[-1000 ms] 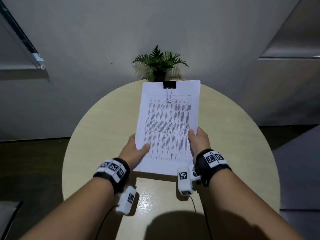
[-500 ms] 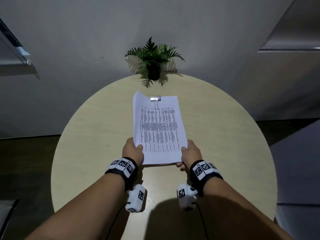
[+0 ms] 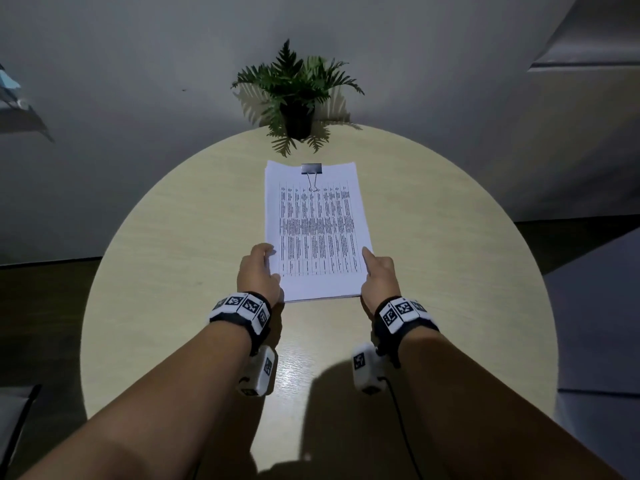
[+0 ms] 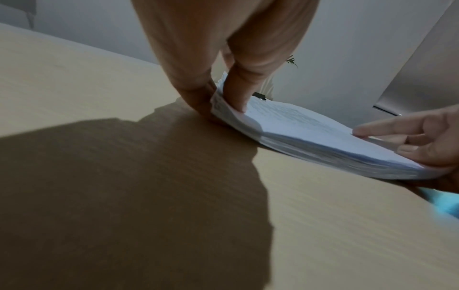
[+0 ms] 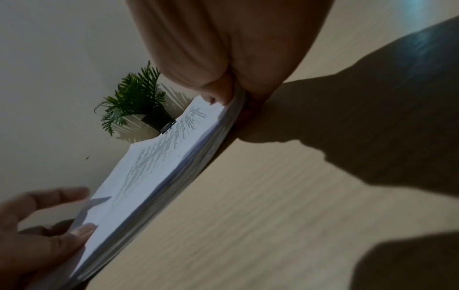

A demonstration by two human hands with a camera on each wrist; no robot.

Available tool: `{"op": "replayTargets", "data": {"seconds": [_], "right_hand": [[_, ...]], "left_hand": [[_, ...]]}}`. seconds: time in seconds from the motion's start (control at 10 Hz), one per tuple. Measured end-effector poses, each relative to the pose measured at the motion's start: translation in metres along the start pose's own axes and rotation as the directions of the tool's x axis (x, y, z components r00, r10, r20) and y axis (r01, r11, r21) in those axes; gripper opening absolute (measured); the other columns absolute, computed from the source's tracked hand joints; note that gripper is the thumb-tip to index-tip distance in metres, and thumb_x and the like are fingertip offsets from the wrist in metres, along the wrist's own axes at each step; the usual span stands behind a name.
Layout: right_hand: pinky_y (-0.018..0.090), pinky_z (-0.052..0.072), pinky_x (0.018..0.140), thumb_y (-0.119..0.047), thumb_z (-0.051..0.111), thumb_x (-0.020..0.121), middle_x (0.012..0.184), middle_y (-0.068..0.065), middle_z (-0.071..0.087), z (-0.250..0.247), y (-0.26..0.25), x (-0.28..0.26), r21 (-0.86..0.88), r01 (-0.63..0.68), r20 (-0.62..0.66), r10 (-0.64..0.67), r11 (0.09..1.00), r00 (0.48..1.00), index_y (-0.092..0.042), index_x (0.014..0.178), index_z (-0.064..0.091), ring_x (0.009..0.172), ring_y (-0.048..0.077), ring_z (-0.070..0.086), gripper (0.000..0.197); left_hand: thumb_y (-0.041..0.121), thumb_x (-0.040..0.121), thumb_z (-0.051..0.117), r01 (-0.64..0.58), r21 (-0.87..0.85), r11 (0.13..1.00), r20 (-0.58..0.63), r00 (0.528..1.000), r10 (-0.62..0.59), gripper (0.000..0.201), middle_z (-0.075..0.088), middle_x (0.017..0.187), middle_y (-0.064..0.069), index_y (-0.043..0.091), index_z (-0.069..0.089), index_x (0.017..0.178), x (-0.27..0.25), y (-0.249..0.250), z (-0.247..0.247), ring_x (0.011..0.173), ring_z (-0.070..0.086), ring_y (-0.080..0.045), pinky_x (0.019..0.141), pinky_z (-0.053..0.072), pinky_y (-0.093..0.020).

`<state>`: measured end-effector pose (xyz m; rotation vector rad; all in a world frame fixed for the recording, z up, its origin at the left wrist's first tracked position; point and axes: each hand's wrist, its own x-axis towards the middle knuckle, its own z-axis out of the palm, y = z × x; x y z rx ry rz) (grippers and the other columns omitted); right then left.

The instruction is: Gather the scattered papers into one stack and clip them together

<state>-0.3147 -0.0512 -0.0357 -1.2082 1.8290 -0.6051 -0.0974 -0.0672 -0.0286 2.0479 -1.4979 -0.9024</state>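
Head view shows the stack of papers [image 3: 317, 233] lying lengthwise on the round table [image 3: 173, 237], its far short edge pointing at the potted plant [image 3: 294, 95] and its near short edge between the two hands. A binder clip [image 3: 311, 169] bites the middle of the far edge, one wire handle folded flat onto the top sheet. The left hand [image 3: 258, 275] pinches the near left corner, thumb on top and fingers [image 4: 196, 92] tucked beneath, as the left wrist view makes plain. The right hand [image 3: 379, 277] takes the near right corner the same way, thumb pressed on the top sheet with fingers curled under the edge.

The near end rides slightly above the table while the far end looks to rest on it, though contact there is hard to confirm. The stack is thick, so it probably has some weight, yet it bows and sags between the two grips: soft, not stiff. Only the far edge is bound, so I judge the near sheets free to fan or slide if squeezed unevenly. Smooth paper slips readily. The safest hold seems to be both long edges, or one hand close to the clip where the sheets are locked together, with thumbs flat to avoid creasing corners.
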Motion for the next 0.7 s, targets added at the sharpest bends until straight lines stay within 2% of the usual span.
{"op": "replayTargets", "data": {"seconds": [0.1,0.2,0.3,0.4,0.5,0.6,0.7], "right_hand": [[0.012,0.034,0.079,0.012,0.038,0.092,0.134,0.008,0.037,-0.001,-0.001,0.009,0.005,0.011,-0.014,-0.010,1.000,1.000,-0.013,0.145,0.040,0.100,0.018,0.047,0.059],[0.015,0.035,0.093,0.015,0.038,0.090,0.142,0.008,0.036,-0.002,0.001,0.016,-0.039,0.034,-0.024,-0.035,0.999,0.999,-0.011,0.144,0.042,0.119,0.023,0.047,0.060],[0.020,0.023,0.110,0.015,0.035,0.089,0.157,0.003,0.023,-0.003,-0.001,0.019,-0.131,0.024,0.006,-0.024,0.991,1.000,-0.012,0.147,0.039,0.142,0.026,0.025,0.064],[0.026,0.019,0.113,0.010,0.034,0.088,0.160,0.001,0.015,-0.004,-0.005,0.016,-0.267,0.018,0.008,-0.017,0.964,1.000,-0.018,0.150,0.030,0.143,0.028,0.015,0.069],[0.032,0.019,0.115,0.005,0.037,0.090,0.161,0.004,0.011,-0.010,-0.008,0.004,-0.306,0.028,0.062,-0.010,0.952,0.998,-0.023,0.152,0.022,0.143,0.030,0.015,0.070],[0.033,0.020,0.116,-0.002,0.041,0.093,0.161,0.006,0.009,-0.021,-0.011,-0.004,-0.322,0.045,0.104,-0.012,0.946,0.995,-0.023,0.153,0.020,0.143,0.031,0.018,0.067],[0.032,0.020,0.115,-0.006,0.042,0.094,0.161,0.008,0.008,-0.031,-0.011,-0.017,-0.327,0.074,0.111,-0.040,0.942,0.993,-0.021,0.152,0.023,0.144,0.031,0.019,0.063]], "left_hand": [[0.000,0.087,0.060,0.011,0.062,0.998,0.016,1.000,-0.012,0.034,0.064,0.114,-0.014,0.008,0.065,0.119,0.009,0.002,-0.001,0.110,0.060,-0.027,0.088,0.041,-0.023],[0.000,0.086,0.060,0.015,0.091,0.996,0.047,0.999,-0.020,0.033,0.066,0.121,-0.010,0.007,0.067,0.117,0.016,-0.001,0.002,0.114,0.061,-0.025,0.094,0.044,-0.026],[-0.003,0.083,0.061,0.046,0.107,0.993,0.072,0.996,-0.054,0.039,0.061,0.129,-0.006,0.008,0.066,0.120,0.017,0.000,0.002,0.115,0.060,-0.025,0.095,0.047,-0.026],[-0.001,0.083,0.061,0.067,0.143,0.987,0.128,0.988,-0.085,0.055,0.034,0.150,-0.007,0.013,0.052,0.136,0.015,0.002,0.002,0.133,0.043,-0.028,0.101,0.042,-0.027],[0.006,0.083,0.062,0.081,0.197,0.977,0.199,0.972,-0.121,0.073,0.009,0.158,-0.009,0.027,0.034,0.147,0.006,0.005,-0.004,0.143,0.026,-0.030,0.111,0.034,-0.037],[0.012,0.082,0.063,0.082,0.232,0.969,0.232,0.963,-0.137,0.080,0.006,0.158,-0.012,0.033,0.024,0.148,-0.005,0.011,-0.013,0.141,0.028,-0.034,0.107,0.036,-0.038],[0.018,0.083,0.063,0.064,0.322,0.945,0.246,0.958,-0.148,0.079,0.017,0.155,-0.016,0.031,0.023,0.149,-0.029,0.014,-0.023,0.137,0.034,-0.036,0.105,0.037,-0.037]]}}
